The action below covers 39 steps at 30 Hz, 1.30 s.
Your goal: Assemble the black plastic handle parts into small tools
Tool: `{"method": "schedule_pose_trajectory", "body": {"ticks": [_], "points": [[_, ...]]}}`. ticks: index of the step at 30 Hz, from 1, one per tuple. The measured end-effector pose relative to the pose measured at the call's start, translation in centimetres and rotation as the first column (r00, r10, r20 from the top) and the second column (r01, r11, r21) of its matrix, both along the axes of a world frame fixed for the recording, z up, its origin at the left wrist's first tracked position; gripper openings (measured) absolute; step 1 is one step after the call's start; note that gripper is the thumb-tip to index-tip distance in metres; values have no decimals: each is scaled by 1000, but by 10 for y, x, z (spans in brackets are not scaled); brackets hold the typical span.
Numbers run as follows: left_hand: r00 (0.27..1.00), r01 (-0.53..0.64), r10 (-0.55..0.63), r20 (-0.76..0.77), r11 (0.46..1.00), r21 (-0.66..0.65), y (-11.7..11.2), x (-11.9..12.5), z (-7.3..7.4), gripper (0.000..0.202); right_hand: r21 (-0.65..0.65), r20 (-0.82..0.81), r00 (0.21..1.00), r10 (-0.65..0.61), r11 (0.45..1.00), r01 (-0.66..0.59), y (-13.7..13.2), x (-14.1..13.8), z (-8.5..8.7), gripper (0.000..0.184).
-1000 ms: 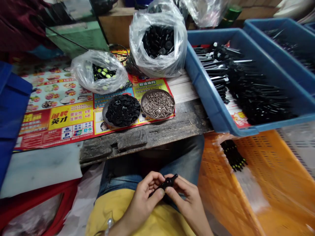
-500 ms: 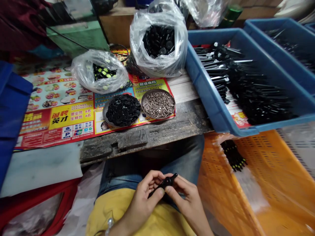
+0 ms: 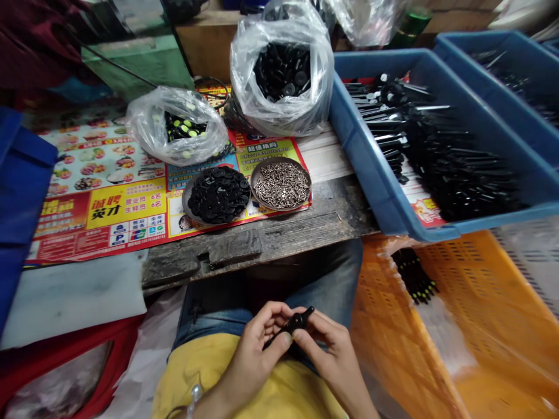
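Note:
Over my lap, both hands grip one slim black plastic part (image 3: pixel 298 320) with a round disc near its upper end; its exact kind is unclear. My left hand (image 3: pixel 265 336) is closed around the lower length, thumb pressed on top. My right hand (image 3: pixel 328 343) pinches it near the disc, and the narrow tip sticks out up and to the right. Fingers hide much of the part. On the bench ahead sit a dish of black discs (image 3: pixel 218 195) and a dish of small metal pins or screws (image 3: pixel 282 185).
A plastic bag of black round pieces (image 3: pixel 283 73) and a bag of black-and-yellow pieces (image 3: pixel 181 128) stand behind the dishes. To the right, a blue bin (image 3: pixel 375 169) holds long black parts. Below it is an orange crate (image 3: pixel 493 326) with a bundle of yellow-dotted black parts (image 3: pixel 414 276).
Almost nothing differs. Both hands keep their hold on the black part, which has shifted very slightly.

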<state>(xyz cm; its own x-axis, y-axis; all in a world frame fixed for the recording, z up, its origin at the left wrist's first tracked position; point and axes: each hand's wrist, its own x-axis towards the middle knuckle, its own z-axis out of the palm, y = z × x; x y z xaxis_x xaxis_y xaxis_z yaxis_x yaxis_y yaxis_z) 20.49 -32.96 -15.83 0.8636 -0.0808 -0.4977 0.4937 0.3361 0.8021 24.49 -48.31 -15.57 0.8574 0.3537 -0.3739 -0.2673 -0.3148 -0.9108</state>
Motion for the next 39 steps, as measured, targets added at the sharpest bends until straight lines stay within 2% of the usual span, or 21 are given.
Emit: {"method": "schedule_pose_trajectory", "body": {"ticks": [12, 20, 25, 30, 35, 39], "points": [[1000, 6, -6, -18, 1000, -4, 1, 1, -5, 22, -18, 3, 1000, 1, 1000, -1, 2, 0, -2, 20], [999, -1, 0, -54, 1000, -9, 0, 2, -7, 22, -43, 34, 998, 53, 998, -51, -1, 2, -7, 21], [997, -9, 8, -71, 1000, -10, 0, 7, -9, 25, -40, 48, 999, 17, 999, -15, -2, 3, -12, 21], [996, -9, 8, -90, 1000, -10, -1, 9, -9, 28, -9, 39, 996, 84, 996, -84, -5, 4, -14, 22], [999, -16, 16, -49, 1000, 1, -1, 7, -9, 24, -22, 31, 1000, -5, 1000, 6, -2, 2, -7, 17], [1000, -5, 5, -26, 1000, 16, -1, 6, -8, 21, -17, 26, 999, -22, 1000, 22, 0, 2, -3, 16]]}}
